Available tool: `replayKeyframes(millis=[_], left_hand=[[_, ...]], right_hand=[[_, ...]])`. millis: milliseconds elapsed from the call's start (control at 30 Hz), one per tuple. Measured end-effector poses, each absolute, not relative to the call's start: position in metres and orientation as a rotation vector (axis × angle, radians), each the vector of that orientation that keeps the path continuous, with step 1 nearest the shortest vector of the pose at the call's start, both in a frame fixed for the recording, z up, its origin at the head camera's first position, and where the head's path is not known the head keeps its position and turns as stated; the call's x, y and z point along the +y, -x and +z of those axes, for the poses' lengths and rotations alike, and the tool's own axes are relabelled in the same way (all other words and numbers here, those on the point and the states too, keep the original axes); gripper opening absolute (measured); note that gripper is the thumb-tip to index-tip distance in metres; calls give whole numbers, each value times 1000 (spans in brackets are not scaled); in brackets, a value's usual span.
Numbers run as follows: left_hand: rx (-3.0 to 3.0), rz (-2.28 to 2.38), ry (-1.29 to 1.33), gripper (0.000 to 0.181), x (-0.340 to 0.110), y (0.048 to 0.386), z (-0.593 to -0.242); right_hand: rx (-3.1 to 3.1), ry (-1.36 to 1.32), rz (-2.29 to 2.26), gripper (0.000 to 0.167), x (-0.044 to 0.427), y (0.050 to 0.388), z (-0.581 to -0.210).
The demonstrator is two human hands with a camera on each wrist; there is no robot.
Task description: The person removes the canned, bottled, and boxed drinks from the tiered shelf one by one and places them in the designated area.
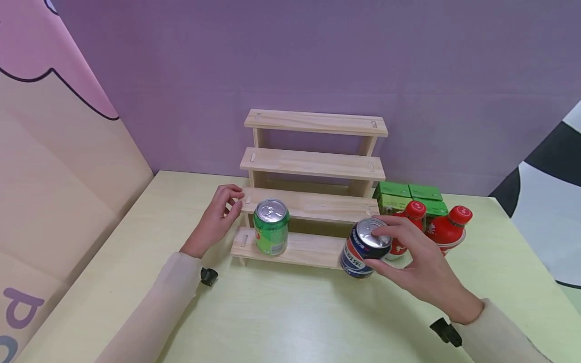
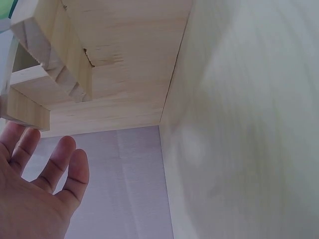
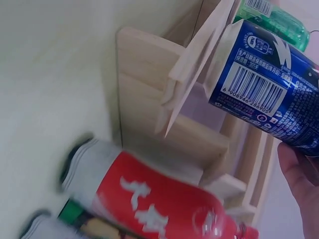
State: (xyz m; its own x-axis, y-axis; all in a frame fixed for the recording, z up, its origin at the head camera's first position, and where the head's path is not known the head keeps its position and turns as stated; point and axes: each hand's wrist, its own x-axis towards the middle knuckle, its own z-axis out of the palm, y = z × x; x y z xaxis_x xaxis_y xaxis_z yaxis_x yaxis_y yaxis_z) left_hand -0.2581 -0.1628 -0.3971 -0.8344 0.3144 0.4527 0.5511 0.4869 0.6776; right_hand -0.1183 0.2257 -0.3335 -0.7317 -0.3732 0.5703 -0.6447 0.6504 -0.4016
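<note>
A dark blue soda can (image 1: 358,252) is gripped by my right hand (image 1: 419,259), thumb on the near side and fingers at its top. It is at the right end of the lowest step of a wooden tiered shelf (image 1: 313,164); in the right wrist view its base (image 3: 222,62) is close to the board's edge, and I cannot tell whether they touch. A green soda can (image 1: 272,229) stands upright on the left part of that lowest step. My left hand (image 1: 218,217), fingers loosely bent, is at the left end of the second step, its fingertips (image 2: 31,135) against or very near the wood.
Right of the shelf stand two red-capped bottles (image 1: 442,229) with red labels. Green boxes (image 1: 395,189) are grouped behind them. A purple backdrop (image 1: 317,55) rises behind the shelf, and the pale tabletop (image 1: 290,312) spreads in front.
</note>
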Motion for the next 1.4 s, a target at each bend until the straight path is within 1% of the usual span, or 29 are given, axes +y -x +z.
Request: replayKeyframes(millis=[167,400,500,600,733,1100,1400], left_hand=[[-2463,-1271,731,18,-164,259,-398],[-2444,-1266,740,19,-165,260,-399],[-2440,-1268,745,19,-165,260,-399],[-2442,-1272,752,19,-164,260,-399],[-2447,-1279,757,19,-164,259,-400],[-2449,-1287,754,20,-163,258,-398],[-2444,-1279,761,20,-162,259,-398]], right_hand=[[-2424,-745,803,63,243,94,-330],[-2471,-564,738,67,267,68,-332],[-2493,-488,729,65,277,60,-335],[-2548,-371,715,59,286,54,-340],[-2628,-262,692,55,299,54,-349],[-2581,-233,728,60,331,67,-370],[-2535,-220,774,61,342,76,-374]])
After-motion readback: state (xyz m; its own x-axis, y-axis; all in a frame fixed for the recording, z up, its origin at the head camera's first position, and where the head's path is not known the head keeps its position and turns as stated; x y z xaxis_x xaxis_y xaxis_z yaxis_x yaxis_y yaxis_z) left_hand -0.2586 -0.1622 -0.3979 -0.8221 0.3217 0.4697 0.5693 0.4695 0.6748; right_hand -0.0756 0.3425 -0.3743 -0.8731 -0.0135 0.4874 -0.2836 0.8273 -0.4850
